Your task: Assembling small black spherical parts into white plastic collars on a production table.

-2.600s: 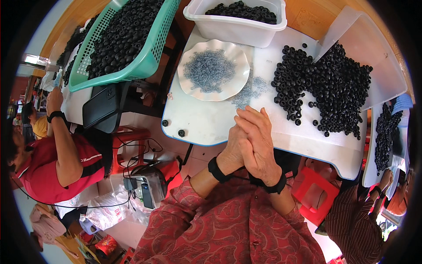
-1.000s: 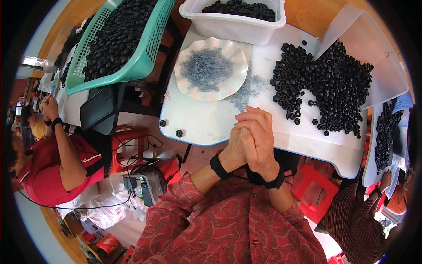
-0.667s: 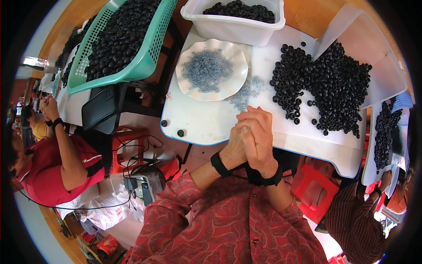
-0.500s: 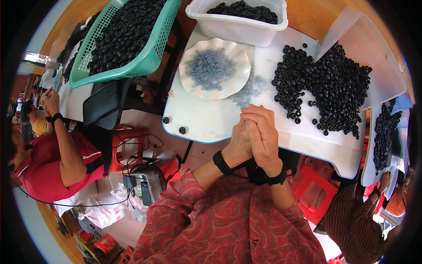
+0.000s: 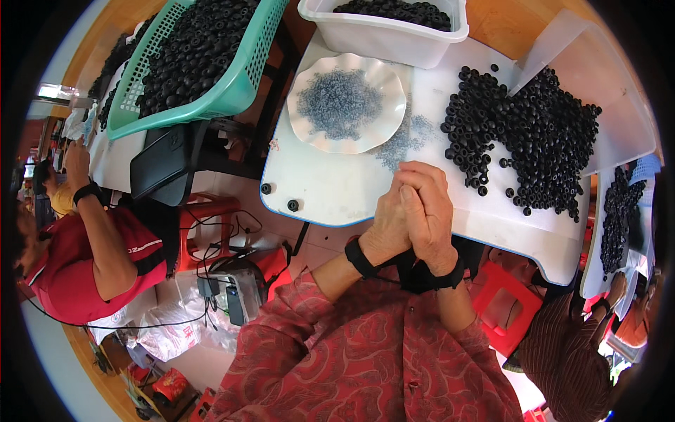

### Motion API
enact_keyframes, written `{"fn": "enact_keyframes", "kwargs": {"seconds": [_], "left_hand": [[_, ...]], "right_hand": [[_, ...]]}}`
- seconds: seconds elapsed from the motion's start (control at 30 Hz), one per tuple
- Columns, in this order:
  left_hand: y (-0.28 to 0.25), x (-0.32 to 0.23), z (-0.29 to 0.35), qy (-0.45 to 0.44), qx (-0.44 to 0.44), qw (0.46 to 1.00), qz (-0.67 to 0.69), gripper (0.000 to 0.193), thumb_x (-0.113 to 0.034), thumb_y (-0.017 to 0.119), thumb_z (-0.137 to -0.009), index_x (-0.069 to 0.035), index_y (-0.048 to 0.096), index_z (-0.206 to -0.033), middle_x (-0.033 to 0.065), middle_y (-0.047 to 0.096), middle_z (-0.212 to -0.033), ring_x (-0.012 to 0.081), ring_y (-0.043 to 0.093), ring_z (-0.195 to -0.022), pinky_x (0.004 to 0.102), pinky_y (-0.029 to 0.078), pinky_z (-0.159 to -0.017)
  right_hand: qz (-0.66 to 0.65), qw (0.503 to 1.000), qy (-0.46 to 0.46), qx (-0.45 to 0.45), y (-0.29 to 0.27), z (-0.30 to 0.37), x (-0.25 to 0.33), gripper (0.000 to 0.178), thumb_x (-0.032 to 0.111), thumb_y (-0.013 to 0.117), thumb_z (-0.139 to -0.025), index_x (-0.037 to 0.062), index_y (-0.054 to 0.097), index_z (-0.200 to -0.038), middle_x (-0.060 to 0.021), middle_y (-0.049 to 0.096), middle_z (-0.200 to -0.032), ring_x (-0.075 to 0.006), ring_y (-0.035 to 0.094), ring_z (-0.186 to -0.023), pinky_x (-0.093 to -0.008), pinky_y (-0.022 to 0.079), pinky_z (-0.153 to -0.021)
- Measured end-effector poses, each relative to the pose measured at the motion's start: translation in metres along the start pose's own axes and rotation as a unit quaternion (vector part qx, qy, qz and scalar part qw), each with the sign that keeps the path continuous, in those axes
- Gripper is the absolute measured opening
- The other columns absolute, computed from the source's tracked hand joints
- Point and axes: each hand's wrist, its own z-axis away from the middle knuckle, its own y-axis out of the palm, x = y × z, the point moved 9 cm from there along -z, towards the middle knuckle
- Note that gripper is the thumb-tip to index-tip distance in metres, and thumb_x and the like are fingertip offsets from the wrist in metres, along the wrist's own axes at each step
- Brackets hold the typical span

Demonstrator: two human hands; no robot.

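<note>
My left hand (image 5: 385, 226) and my right hand (image 5: 430, 224) are pressed together over the near edge of the white table (image 5: 323, 190). The right fingers fold across the left hand, and both are closed. Whatever lies between the palms, if anything, is hidden. Just beyond them is a scatter of small clear rings (image 5: 401, 144), beside a white scalloped plate (image 5: 301, 130) holding a heap of similar pieces (image 5: 337, 102). To the right spreads a pile of black ring-shaped parts (image 5: 534, 133). Two loose black parts (image 5: 293, 205) sit at the table's left corner.
A white tub (image 5: 394, 39) of black parts stands at the back. Against the right-hand pile leans a translucent bin (image 5: 612, 91). A green basket (image 5: 232, 88) full of black parts is at the left. Co-workers sit on both sides; a red stool (image 5: 503, 309) stands below the table.
My hands stay clasped in nearly the same place. The view has shifted slightly, and the co-worker's hands at the left have moved a little.
</note>
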Motion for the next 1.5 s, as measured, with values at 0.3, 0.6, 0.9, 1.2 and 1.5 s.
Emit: {"fn": "enact_keyframes", "kwargs": {"seconds": [0.3,0.6,0.9,1.2,1.5], "left_hand": [[-0.016,-0.019,-0.006,0.035,-0.053,0.994,-0.09,0.034,-0.001,0.068,-0.075,0.0,0.062,-0.108,0.0108,0.053,-0.091,0.0293,0.057,-0.085,0.0368,0.053,-0.063],[-0.023,-0.024,-0.006,0.036,-0.067,0.993,-0.09,0.039,0.002,0.069,-0.071,0.001,0.061,-0.109,0.0098,0.051,-0.091,0.0276,0.057,-0.085,0.0353,0.054,-0.063],[-0.022,-0.018,-0.003,0.007,-0.069,0.996,-0.055,0.026,-0.001,0.066,-0.084,0.001,0.064,-0.111,0.0137,0.06,-0.092,0.0318,0.06,-0.083,0.0399,0.052,-0.068],[-0.031,-0.009,-0.001,-0.023,-0.086,0.996,0.018,0.022,0.001,0.061,-0.089,0.0,0.065,-0.11,0.0159,0.064,-0.091,0.0306,0.064,-0.077,0.037,0.053,-0.066],[-0.021,0.008,0.015,-0.27,-0.027,0.847,0.457,0.024,-0.006,0.055,-0.1,0.002,0.064,-0.12,0.0054,0.067,-0.096,0.0101,0.064,-0.075,0.0244,0.056,-0.068]], "right_hand": [[0.1,0.986,0.057,-0.121,-0.045,0.029,-0.029,0.025,-0.009,0.054,-0.088,-0.0016,0.062,-0.111,-0.0171,0.058,-0.121,-0.0287,0.056,-0.112,-0.0353,0.049,-0.092],[0.153,0.985,0.024,-0.076,-0.034,0.024,-0.024,0.027,-0.01,0.06,-0.074,0.0022,0.067,-0.097,-0.0099,0.062,-0.119,-0.0302,0.054,-0.109,-0.0396,0.038,-0.097],[0.123,0.988,0.037,-0.08,-0.033,0.022,-0.03,0.024,-0.009,0.064,-0.073,0.0032,0.069,-0.093,-0.0063,0.066,-0.109,-0.0264,0.055,-0.106,-0.0386,0.037,-0.095],[0.183,0.978,-0.02,-0.101,-0.025,0.026,-0.022,0.026,-0.008,0.067,-0.074,0.004,0.065,-0.097,-0.0086,0.063,-0.105,-0.0265,0.054,-0.107,-0.0389,0.035,-0.096],[0.054,0.988,0.033,-0.137,-0.04,0.039,0.005,0.013,-0.001,0.069,-0.088,-0.0002,0.064,-0.1,-0.0129,0.064,-0.098,-0.0232,0.064,-0.082,-0.0305,0.053,-0.068]]}}
